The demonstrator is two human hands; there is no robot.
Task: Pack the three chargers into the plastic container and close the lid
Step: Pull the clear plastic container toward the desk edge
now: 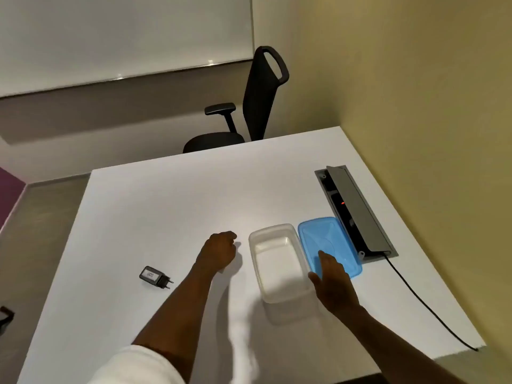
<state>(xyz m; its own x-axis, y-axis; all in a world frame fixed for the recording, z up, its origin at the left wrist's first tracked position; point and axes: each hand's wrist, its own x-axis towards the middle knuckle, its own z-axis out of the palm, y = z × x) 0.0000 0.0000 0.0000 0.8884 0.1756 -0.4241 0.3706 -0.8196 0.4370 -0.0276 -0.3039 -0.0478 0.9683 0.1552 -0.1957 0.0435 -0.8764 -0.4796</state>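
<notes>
A clear plastic container point(279, 261) stands with nothing inside at the middle right of the white table point(171, 206). Its blue lid point(332, 236) lies flat just to its right. My right hand point(331, 281) is spread open beside the container's right wall, fingertips over the lid's near edge. My left hand point(219, 250) is curled shut on the table just left of the container. A small white corner, seemingly a white charger point(221, 271), shows under its heel. A black charger point(155, 276) with a label and two prongs lies further left. No third charger is visible.
An open grey cable hatch point(357, 209) is set into the table right of the lid, and a black cable point(426, 303) runs from it toward the near right edge. A black office chair point(249, 106) stands behind the far edge. A dark object point(5, 317) shows at the left border.
</notes>
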